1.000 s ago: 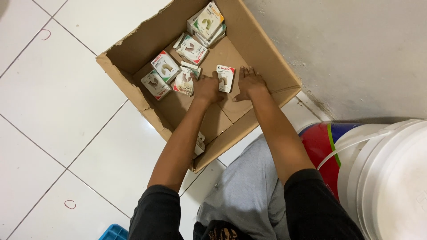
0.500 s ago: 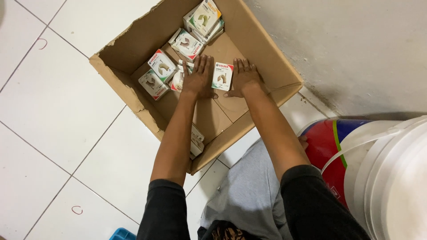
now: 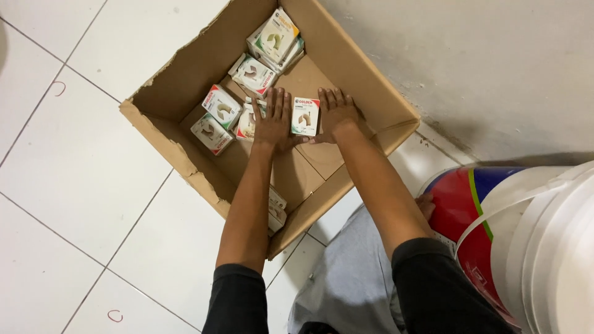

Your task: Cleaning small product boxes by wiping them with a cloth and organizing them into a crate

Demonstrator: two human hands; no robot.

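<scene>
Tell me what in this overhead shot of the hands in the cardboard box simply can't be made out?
- Small packets by the near wall: mostly hidden behind the left forearm, head view.
- Packet under the left hand: largely covered by the hand.
- White bucket: cut off by the right and bottom edges.
- Contents of the packet between the hands: sealed, so unseen; the right hand lies flat beside it.
- Cardboard box floor under both palms: covered.

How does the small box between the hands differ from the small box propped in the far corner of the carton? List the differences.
1. The small box between the hands lies flat on the carton floor; the corner box leans tilted on other boxes.
2. The first sits alone, flanked by the left hand and right hand; the corner box tops a pile, away from both hands.
Both are white packs with a window showing a curved beige part.
</scene>
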